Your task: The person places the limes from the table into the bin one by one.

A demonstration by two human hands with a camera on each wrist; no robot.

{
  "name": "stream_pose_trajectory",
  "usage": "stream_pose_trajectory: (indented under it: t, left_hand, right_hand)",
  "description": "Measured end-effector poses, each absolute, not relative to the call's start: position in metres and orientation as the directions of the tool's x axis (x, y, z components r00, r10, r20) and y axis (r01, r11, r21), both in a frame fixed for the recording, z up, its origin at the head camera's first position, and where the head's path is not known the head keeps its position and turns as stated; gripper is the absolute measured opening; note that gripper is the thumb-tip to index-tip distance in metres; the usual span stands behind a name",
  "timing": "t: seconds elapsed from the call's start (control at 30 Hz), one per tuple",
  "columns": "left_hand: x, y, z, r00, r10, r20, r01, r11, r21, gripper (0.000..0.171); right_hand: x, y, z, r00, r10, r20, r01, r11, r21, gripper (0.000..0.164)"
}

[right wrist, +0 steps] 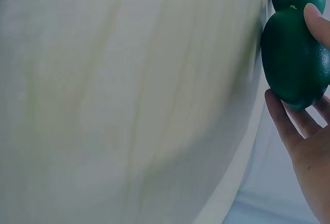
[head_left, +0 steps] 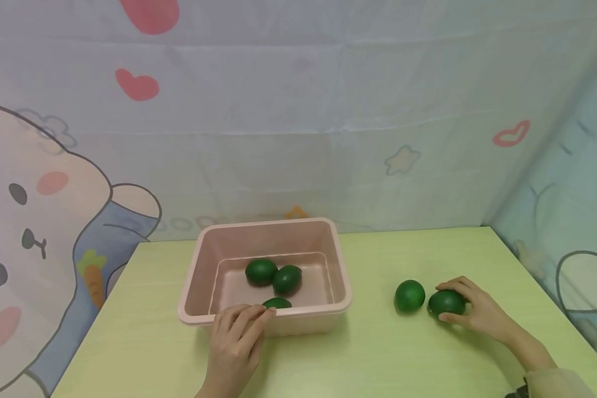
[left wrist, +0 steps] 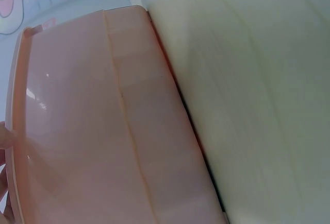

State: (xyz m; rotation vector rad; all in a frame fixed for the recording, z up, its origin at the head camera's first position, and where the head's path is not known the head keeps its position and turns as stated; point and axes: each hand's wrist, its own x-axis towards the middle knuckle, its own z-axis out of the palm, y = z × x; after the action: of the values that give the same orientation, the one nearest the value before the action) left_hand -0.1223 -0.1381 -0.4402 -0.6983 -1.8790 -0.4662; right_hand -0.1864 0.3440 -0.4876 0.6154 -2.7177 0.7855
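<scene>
My right hand [head_left: 482,312] is around a dark green lime [head_left: 444,304] on the table at the right, thumb on the near side and fingers on the far side. In the right wrist view a small stem nub shows on this lime [right wrist: 289,59]. Just left of it lies another lime [head_left: 409,296]. My left hand [head_left: 236,340] holds the front rim of a pink plastic basin [head_left: 308,325], its fingers bent over the edge. Three limes [head_left: 287,279] show inside the basin, one partly hidden by the front rim.
The pale yellow-green table [head_left: 373,354] reaches back to a printed cloth [head_left: 278,166] with hearts and a cartoon animal. More cloth [head_left: 582,232] hangs along the right edge. The basin stands left of centre, near the back.
</scene>
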Motion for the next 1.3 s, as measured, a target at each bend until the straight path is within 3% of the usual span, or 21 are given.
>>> stream_pose_trajectory:
  t: [1.3]
  left_hand:
    - [-0.122,-0.137,-0.436,-0.277,0.261,0.925,0.669,0.744,-0.01,0.031]
  right_hand:
    - [-0.182,0.34,-0.465,-0.862,-0.335,0.38,-0.482,0.775,-0.409,0.056]
